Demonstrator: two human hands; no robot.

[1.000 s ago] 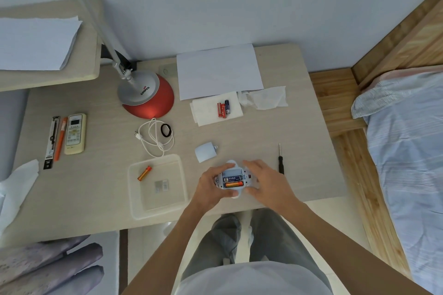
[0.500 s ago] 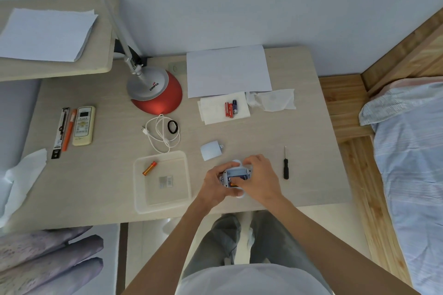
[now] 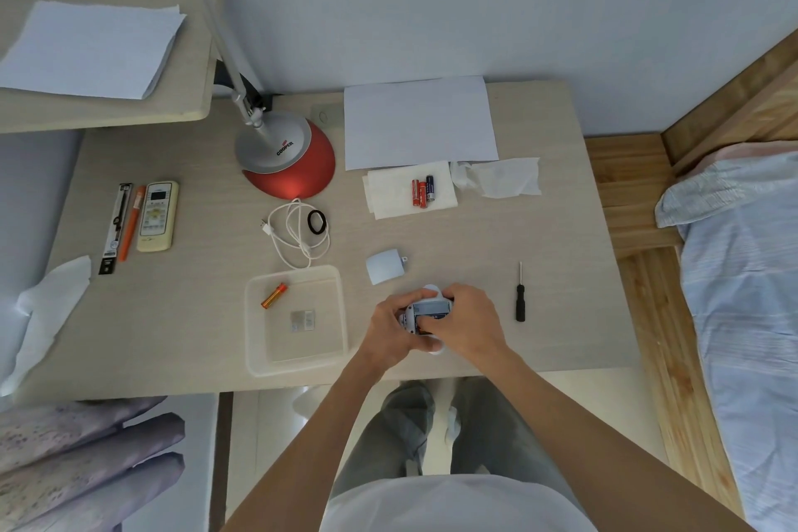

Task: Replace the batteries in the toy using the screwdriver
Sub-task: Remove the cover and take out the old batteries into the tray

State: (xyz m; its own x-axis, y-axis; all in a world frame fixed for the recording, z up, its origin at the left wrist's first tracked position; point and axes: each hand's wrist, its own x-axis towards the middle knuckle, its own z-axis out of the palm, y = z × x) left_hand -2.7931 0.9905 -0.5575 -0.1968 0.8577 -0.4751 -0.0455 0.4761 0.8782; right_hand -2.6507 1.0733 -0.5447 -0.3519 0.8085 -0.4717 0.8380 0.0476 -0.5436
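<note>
The white toy (image 3: 429,310) lies near the desk's front edge with its battery bay open and batteries showing inside. My left hand (image 3: 391,326) grips its left side. My right hand (image 3: 468,322) curls over its right side, fingers covering part of the bay. The pale blue battery cover (image 3: 384,266) lies just behind the toy. The black-handled screwdriver (image 3: 520,298) lies alone on the desk to the right. An orange battery (image 3: 274,295) rests in the clear plastic tray (image 3: 254,328). Three batteries (image 3: 422,191) lie on a folded tissue (image 3: 388,194) further back.
A red desk lamp (image 3: 287,162) stands at the back, with a white cable (image 3: 293,238) and black ring (image 3: 316,222) in front. White paper (image 3: 419,121), crumpled tissue (image 3: 503,177), a remote (image 3: 157,215) and pens (image 3: 125,222) lie around. A bed (image 3: 742,272) borders the right.
My right hand has closed further over the toy's open bay, hiding the orange battery that showed before. The camera view has shifted slightly; the other objects stay put.
</note>
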